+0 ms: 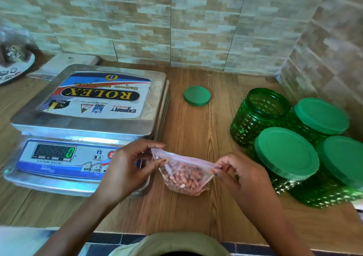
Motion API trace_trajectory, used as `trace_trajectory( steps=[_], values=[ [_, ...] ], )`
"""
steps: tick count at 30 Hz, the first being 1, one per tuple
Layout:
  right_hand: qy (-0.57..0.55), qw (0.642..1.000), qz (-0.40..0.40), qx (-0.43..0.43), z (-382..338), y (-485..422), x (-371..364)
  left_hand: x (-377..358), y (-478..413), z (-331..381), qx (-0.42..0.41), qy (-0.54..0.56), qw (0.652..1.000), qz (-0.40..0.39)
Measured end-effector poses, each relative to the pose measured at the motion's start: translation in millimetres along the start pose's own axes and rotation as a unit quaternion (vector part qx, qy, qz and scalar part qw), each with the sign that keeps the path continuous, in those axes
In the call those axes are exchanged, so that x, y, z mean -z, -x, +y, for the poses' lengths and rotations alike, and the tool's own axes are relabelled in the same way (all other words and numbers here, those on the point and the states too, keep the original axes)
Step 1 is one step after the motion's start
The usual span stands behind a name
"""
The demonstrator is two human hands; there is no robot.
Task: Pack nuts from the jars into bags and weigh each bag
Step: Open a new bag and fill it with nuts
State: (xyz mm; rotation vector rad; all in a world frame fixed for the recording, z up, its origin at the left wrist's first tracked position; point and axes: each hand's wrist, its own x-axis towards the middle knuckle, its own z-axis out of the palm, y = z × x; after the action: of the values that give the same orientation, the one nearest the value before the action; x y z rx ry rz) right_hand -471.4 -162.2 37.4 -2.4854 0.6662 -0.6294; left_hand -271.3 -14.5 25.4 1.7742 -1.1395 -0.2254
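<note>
— How far along?
— One bag of nuts (184, 175) filled, held between the grips: left grip (125, 169) and right grip (237, 175) each pinch an end of its zip strip.
— Weighed?
— Not yet, it seems: the scale (90, 118), just left of the grips, reads zero. An open jar (259, 116) and three lidded jars (286, 153) wait to their right.
</note>
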Motion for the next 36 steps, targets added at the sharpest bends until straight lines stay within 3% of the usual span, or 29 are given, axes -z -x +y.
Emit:
trace_trajectory(
  steps=[11,18,36],
  values=[
    [0.001,0.999,-0.014,0.047,-2.3,0.7,-0.1,-13.9,-11.4,10.5,-0.135,-0.087,0.986,-0.046],
    [0.014,0.998,-0.013,0.060,-7.4,-4.3,-2.9,-26.2,-19.2,21.8,-0.212,-0.193,0.956,-0.055],
    [0.092,0.992,0.012,0.083,-9.2,-11.5,-15.5,-27.8,-17.2,25.8,-0.228,-0.219,0.948,-0.045]
  ],
)
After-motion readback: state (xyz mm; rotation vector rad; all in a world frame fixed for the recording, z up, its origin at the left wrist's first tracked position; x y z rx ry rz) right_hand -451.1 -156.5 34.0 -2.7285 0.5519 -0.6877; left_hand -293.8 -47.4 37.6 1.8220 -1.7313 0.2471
